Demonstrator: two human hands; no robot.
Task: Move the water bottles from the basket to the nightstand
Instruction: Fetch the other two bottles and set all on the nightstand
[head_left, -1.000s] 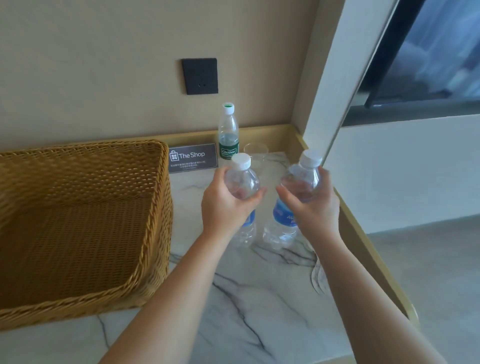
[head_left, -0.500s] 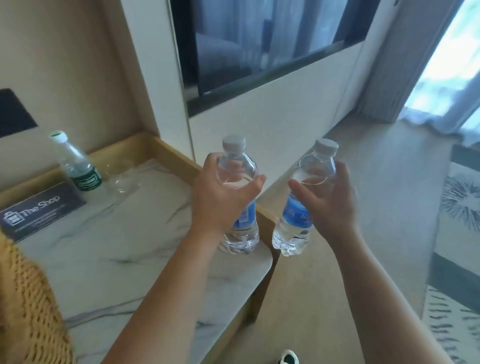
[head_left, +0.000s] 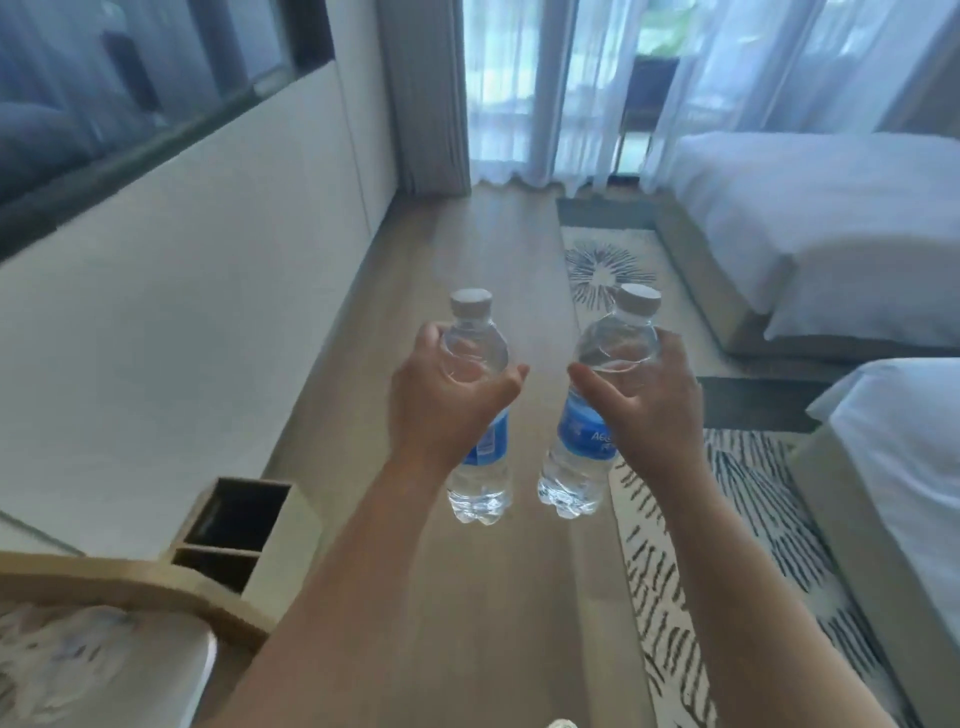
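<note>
- Swung away from the marble counter since half a second ago: basket, green-capped bottle and "The Shop" sign gone from view, wooden floor (head_left: 467, 597) and beds now ahead.
- Carried along through the turn: two water bottles, one per hand, upright in mid-air over the floor, side by side and apart.
- Left hand (head_left: 441, 402) wrapped around the shoulder of the left water bottle (head_left: 480, 467), thumb across the front, fingers curled behind.
- Right hand (head_left: 641, 395) grasping the right water bottle (head_left: 576, 457) the same way, thumb pointing inward across its upper body.
- Counted: two bottles, two pale caps, two blue labels; both clear and filled with water.
- Writing on the right label partly readable, white letters beginning "Aq", the rest hidden by the hand; print on the left label too small and blurred to read.
- Two beds with white bedding at right: far bed (head_left: 810, 218), near bed (head_left: 914, 467).
- Two rugs: a pale one with a sunburst motif (head_left: 602, 265), a striped black-and-white one (head_left: 727, 571).
- One open wooden box with two compartments (head_left: 244, 525) at lower left, beside a curved counter edge (head_left: 156, 587).
- Sheer curtains (head_left: 545, 88) across the window at the far end.
</note>
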